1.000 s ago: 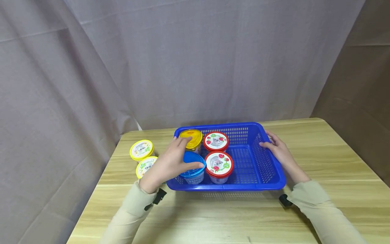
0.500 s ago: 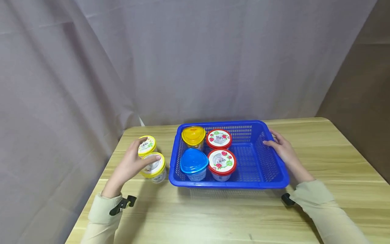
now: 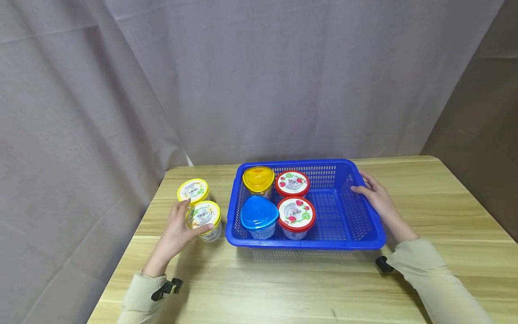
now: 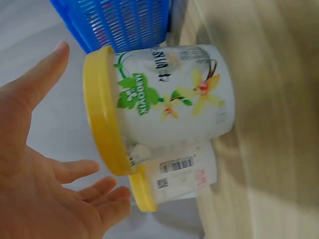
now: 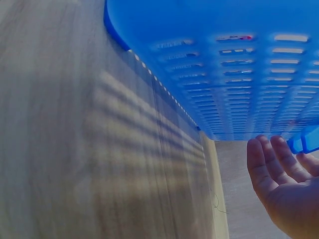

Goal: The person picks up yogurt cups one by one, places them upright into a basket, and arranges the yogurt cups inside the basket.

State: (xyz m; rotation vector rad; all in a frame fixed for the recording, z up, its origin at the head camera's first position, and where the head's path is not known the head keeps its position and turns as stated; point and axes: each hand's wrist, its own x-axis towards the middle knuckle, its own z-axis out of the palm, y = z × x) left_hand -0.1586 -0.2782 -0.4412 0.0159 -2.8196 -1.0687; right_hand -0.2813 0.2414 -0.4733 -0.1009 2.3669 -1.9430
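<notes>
Beside the nearer yellow-lidded tub [image 3: 204, 215] [image 4: 169, 94] is my left hand [image 3: 174, 236] [image 4: 45, 184], thumb and fingers spread around the lid. The left wrist view shows a gap between the hand and that lid. A second yellow-lidded tub [image 3: 193, 190] [image 4: 182, 172] stands just behind the first. My right hand [image 3: 382, 209] [image 5: 286, 186] holds the right end of the blue basket [image 3: 303, 244] [image 4: 119, 22] [image 5: 249, 17], thumb over the rim and fingers outside. In the basket's left part are a blue-lidded tub [image 3: 260, 212], an orange-yellow-lidded tub [image 3: 258, 179] and two red-lidded tubs [image 3: 296, 214] [image 3: 292, 183].
The wooden table [image 3: 275, 288] extends in front of the basket and to its right. A grey cloth [image 3: 263, 81] hangs behind the table and down its left side. Brown cloth [image 3: 481, 126] is at the right.
My left hand has moved left, from over the blue-lidded tub in the basket to the yellow-lidded tubs on the table. My right hand has stayed on the basket's right end.
</notes>
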